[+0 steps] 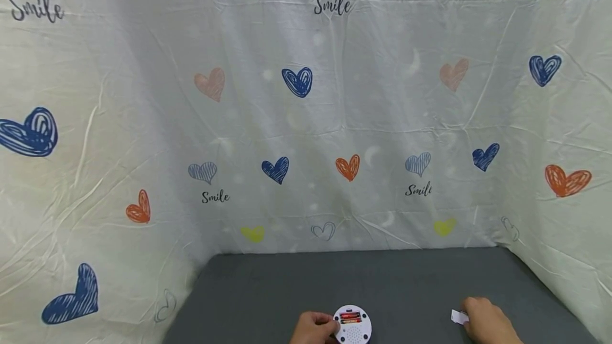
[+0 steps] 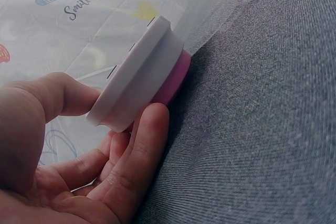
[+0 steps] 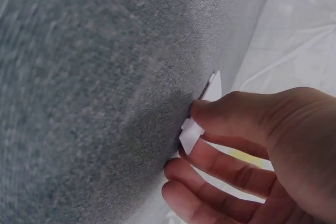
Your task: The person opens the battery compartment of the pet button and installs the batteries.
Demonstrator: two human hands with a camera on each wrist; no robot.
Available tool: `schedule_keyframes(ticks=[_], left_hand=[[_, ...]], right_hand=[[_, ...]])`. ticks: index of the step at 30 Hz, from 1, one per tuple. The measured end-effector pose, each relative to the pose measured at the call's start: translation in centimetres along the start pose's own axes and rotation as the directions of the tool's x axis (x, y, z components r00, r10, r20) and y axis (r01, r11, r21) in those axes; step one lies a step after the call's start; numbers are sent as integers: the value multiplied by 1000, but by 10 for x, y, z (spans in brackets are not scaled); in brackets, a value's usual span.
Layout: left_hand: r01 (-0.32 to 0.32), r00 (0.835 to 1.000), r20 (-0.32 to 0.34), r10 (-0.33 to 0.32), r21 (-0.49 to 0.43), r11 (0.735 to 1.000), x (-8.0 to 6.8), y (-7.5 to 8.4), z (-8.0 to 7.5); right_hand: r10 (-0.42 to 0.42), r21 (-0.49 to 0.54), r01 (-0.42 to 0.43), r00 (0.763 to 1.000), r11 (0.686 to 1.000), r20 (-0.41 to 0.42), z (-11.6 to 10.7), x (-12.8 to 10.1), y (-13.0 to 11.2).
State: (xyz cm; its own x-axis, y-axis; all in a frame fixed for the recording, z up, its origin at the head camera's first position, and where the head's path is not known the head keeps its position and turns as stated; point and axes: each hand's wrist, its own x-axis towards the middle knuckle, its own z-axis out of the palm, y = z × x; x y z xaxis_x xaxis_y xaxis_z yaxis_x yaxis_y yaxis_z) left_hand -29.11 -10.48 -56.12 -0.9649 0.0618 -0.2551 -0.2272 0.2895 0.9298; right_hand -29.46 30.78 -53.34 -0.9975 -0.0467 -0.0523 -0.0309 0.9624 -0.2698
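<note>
Inside the round white device, batteries lie exposed.

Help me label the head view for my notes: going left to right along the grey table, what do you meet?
Left hand → round white device with its batteries showing → small white cover piece → right hand.

Heart-print sheet (reads "Smile") behind grey table.

Left hand and right hand low, grips seemingly pinched shut.
</note>
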Motion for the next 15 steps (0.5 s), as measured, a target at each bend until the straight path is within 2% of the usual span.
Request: schedule_keyframes(ticks=[6,10,15], left_hand=[[-6,1000,6,6,5,1000,1,-2,-1],[4,1000,10,-4,6,1000,2,-2,-1],[0,1000,11,0,-22,1000,0,0,0]], right_hand=[[-2,-2,2,1000,1000,6,-1,-2,1],[-17,32,17,1000,999,3,0,-1,-3],[-83,67,90,991,994,-107,-2,9,-21]])
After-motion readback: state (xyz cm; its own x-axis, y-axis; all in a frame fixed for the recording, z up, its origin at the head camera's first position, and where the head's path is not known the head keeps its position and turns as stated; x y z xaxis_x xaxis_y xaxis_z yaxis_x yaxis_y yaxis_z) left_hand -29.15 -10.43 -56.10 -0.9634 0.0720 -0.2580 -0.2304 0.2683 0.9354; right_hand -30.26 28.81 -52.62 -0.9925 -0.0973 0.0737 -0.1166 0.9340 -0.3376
